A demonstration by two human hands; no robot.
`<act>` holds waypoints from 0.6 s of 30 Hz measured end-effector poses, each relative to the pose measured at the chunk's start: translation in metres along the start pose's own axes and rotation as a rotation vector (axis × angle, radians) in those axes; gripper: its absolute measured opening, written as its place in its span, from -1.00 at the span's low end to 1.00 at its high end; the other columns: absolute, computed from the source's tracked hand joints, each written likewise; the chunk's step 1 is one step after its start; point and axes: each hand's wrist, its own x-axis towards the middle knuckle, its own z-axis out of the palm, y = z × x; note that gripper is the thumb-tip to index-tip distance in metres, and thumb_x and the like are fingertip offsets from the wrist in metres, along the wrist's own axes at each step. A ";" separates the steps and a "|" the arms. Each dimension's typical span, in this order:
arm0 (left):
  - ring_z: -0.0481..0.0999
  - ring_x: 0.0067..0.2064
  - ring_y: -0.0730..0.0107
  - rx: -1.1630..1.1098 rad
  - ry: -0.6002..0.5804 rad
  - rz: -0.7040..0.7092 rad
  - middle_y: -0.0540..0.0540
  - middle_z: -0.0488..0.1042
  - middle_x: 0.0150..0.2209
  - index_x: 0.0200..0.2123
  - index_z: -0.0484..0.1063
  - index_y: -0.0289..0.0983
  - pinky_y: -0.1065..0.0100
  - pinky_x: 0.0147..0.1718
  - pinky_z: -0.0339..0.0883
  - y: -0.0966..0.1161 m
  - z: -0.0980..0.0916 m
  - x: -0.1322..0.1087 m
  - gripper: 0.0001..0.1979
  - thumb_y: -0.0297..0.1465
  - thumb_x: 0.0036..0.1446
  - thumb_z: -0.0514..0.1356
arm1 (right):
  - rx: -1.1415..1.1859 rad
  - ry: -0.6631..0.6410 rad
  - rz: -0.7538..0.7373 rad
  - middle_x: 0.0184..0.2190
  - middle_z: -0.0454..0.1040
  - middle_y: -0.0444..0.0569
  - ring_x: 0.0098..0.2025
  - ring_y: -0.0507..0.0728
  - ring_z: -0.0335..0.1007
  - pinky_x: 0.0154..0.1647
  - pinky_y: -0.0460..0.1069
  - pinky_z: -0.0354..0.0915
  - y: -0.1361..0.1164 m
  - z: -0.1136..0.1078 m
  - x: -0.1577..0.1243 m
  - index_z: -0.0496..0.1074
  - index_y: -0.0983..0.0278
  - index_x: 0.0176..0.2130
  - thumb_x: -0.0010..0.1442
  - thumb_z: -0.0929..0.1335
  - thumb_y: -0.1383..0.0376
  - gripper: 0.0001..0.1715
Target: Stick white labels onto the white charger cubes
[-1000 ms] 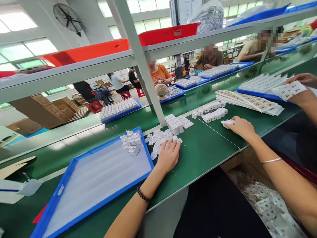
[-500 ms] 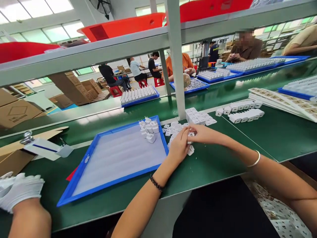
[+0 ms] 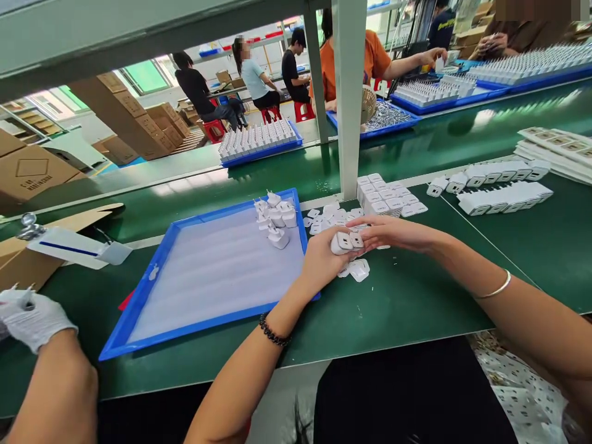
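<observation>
Two white plug chargers [image 3: 345,243] are side by side between my hands, their port faces toward me. My left hand [image 3: 320,260], below a black bead bracelet, is wrapped round them from the left. My right hand [image 3: 398,234] presses them from the right with its fingers long and close together; a bangle circles that wrist. White flat covers [image 3: 359,270] lie loose under and behind my hands. Beyond them stand stacks of white square pieces [image 3: 385,196]. Left of my hands, a blue-rimmed tray [image 3: 173,246] holds several chargers with pins up [image 3: 277,216] in its far right corner.
A co-worker's gloved hand [image 3: 37,320] holds chargers at far left. Rows of chargers [image 3: 504,198] and white sheets [image 3: 555,154] lie to the right. A shelf post [image 3: 349,98] rises ahead. Loaded blue trays [image 3: 261,145] sit across the bench, where other people work.
The view has tilted down. My hands have turned and parted slightly, so the port faces of two chargers now show. The gloved hand at far left has shifted a little.
</observation>
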 end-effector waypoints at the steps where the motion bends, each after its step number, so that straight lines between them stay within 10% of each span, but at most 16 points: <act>1: 0.59 -0.15 0.28 -0.104 0.024 -0.060 -0.04 0.63 -0.18 -0.16 0.53 -0.23 0.30 -0.14 0.42 0.001 -0.001 0.001 -0.65 -0.41 -0.07 0.46 | -0.060 0.059 0.000 -0.23 0.61 0.03 -0.17 0.18 0.54 -0.14 0.05 0.39 -0.001 -0.002 0.000 0.41 0.28 0.18 0.21 0.38 -0.03 -0.32; 7: 0.51 -0.24 0.42 -0.591 0.152 -0.268 0.04 0.56 -0.29 -0.27 0.50 -0.27 0.38 -0.22 0.38 0.006 -0.005 0.004 -0.55 -0.40 -0.29 0.53 | -0.394 0.231 0.046 -0.45 0.53 -0.08 -0.41 0.13 0.41 -0.39 0.00 0.21 -0.007 -0.011 -0.009 0.55 0.26 -0.16 0.23 0.34 -0.15 -0.45; 18: 0.59 -0.33 0.34 -1.039 0.099 -0.587 -0.04 0.62 -0.29 -0.20 0.52 -0.30 0.36 -0.40 0.42 0.010 -0.012 0.006 -0.47 -0.41 -0.34 0.54 | -0.917 0.388 0.280 -0.08 0.55 0.10 -0.03 0.21 0.49 0.00 0.15 0.37 0.008 0.018 0.010 0.47 0.34 0.01 0.37 0.35 0.21 -0.70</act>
